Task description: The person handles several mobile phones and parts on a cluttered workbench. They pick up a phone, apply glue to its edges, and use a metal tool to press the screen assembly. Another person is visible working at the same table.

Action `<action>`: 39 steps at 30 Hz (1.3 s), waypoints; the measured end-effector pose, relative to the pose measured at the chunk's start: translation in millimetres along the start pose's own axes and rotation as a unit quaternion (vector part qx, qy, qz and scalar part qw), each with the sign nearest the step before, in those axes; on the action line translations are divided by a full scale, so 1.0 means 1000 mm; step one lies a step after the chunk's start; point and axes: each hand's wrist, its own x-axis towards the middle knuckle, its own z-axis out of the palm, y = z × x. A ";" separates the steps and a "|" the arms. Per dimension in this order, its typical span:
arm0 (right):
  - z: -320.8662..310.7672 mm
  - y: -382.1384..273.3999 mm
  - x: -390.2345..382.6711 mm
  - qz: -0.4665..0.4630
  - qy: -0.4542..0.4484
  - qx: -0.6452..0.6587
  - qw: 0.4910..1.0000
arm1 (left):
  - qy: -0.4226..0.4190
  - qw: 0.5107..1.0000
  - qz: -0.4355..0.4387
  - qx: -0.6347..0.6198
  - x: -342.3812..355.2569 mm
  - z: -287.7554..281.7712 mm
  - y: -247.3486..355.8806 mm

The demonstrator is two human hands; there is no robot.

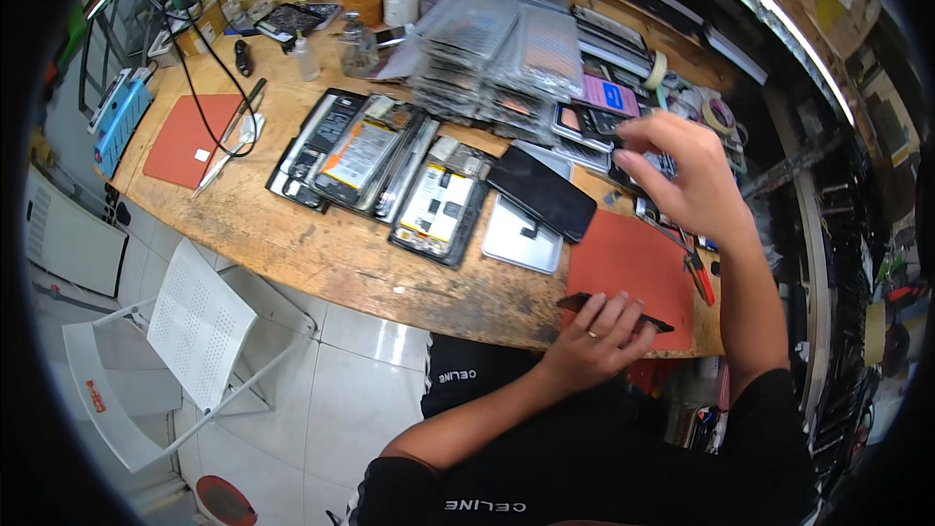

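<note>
1. I see worn wood between the opened phones (435, 203) and the workbench's (336, 263) front edge.
2. A black phone (542, 193) lies by the red mat (633, 258).
3. The left hand (606, 333) grips a dark flat piece (576, 302) over the mat's near edge.
4. The right hand (690, 173) hangs raised, thumb and forefinger apart; I can't tell whether they hold anything.

- We are looking down from the person's head through a wide fisheye lens.
- We are facing the workbench (331, 258) from near above, its front edge curving from left of frame toward lower right.
</note>
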 end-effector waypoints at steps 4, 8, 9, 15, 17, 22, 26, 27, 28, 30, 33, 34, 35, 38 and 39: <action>0.041 -0.002 0.119 -0.098 -0.047 0.021 0.994 | 0.013 1.000 0.015 -0.022 -0.003 0.000 -0.003; 0.097 0.019 0.239 -0.075 -0.032 -0.125 0.989 | 0.028 0.999 0.018 -0.033 -0.009 0.005 -0.003; 0.115 0.027 0.266 -0.047 -0.026 -0.136 0.989 | 0.031 0.999 0.018 -0.030 -0.010 0.007 -0.002; 0.201 0.074 0.371 0.036 -0.037 -0.164 0.985 | 0.056 0.997 0.042 0.030 -0.017 0.022 0.000; 0.216 0.082 0.388 0.045 -0.059 -0.174 0.982 | 0.066 0.997 0.037 -0.009 -0.018 0.024 0.001; 0.234 0.090 0.407 0.038 -0.096 -0.185 0.977 | 0.060 0.998 0.025 -0.025 -0.018 0.022 0.003; 0.236 0.089 0.413 0.025 -0.107 -0.183 0.977 | 0.046 0.998 0.034 -0.016 -0.019 0.021 0.002; 0.235 0.089 0.414 0.022 -0.110 -0.181 0.977 | 0.045 0.998 0.031 -0.021 -0.019 0.021 0.003; 0.235 0.088 0.415 0.020 -0.114 -0.182 0.976 | 0.044 0.998 0.027 -0.029 -0.019 0.021 0.003; 0.235 0.086 0.418 0.013 -0.118 -0.181 0.976 | 0.050 0.998 0.030 -0.004 -0.019 0.022 0.003; 0.239 0.084 0.422 0.003 -0.125 -0.178 0.976 | 0.039 0.998 0.041 0.015 -0.021 0.022 0.003; 0.241 0.084 0.423 -0.001 -0.126 -0.177 0.976 | 0.034 0.998 0.045 0.020 -0.022 0.022 0.003; 0.243 0.085 0.424 -0.006 -0.127 -0.175 0.976 | 0.034 0.998 0.042 0.019 -0.022 0.022 0.004; 0.247 0.092 0.423 -0.015 -0.124 -0.170 0.977 | 0.029 0.999 0.037 0.022 -0.022 0.019 0.004; 0.247 0.095 0.424 -0.017 -0.123 -0.167 0.978 | 0.026 0.999 0.037 0.026 -0.022 0.018 0.004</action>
